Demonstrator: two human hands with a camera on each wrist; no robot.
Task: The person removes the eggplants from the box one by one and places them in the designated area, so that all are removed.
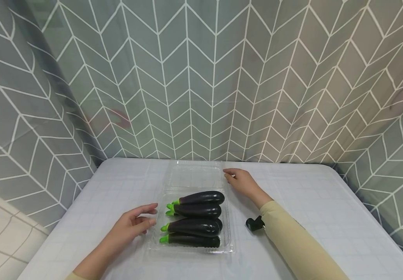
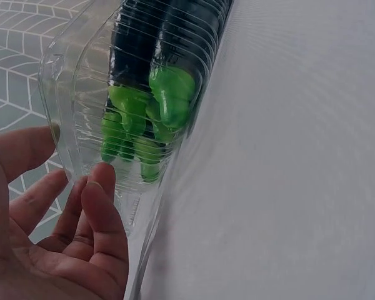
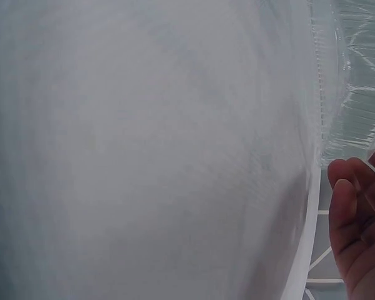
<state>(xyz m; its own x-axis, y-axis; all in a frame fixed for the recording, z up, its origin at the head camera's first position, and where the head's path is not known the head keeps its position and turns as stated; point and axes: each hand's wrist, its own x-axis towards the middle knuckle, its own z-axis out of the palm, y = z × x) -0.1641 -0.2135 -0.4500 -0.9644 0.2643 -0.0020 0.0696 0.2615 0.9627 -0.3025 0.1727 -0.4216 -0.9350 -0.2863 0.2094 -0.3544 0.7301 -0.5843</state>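
Note:
A clear plastic clamshell box (image 1: 227, 237) stands unfolded on the table, its lid (image 1: 194, 175) laid back at the far side. Several dark purple eggplants (image 1: 196, 227) with green stems lie side by side in its base. At the base's left edge is my left hand (image 1: 129, 225), thumb and fingers apart. In the left wrist view its fingertips (image 2: 55, 132) come up to the rim, near the green stems (image 2: 172, 94). My right hand (image 1: 243, 182) reaches the lid's right edge, fingers loosely bent. The right wrist view puts them at a lid corner; a firm hold is not visible.
A white cloth covers the table (image 1: 292, 186). Behind and beside it hangs a grey curtain (image 1: 201, 85) with white chevron lines. A small dark object (image 1: 255, 223) is beside the right sleeve (image 1: 292, 237).

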